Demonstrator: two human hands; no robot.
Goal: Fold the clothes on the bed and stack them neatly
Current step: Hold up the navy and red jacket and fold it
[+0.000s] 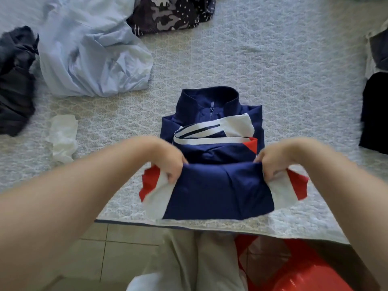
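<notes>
Bed (273,59) covered by a pale patterned quilt. Navy track jacket (218,185) with red and white panels laid between the hands, collar on the far side; its lower hem is lifted. Left hand (170,164) clamped on the hem's left corner, right hand (270,164) clamped on the right corner. Light-blue shirt (90,55) crumpled well beyond the left hand; white cloth (63,137) nearer it.
</notes>
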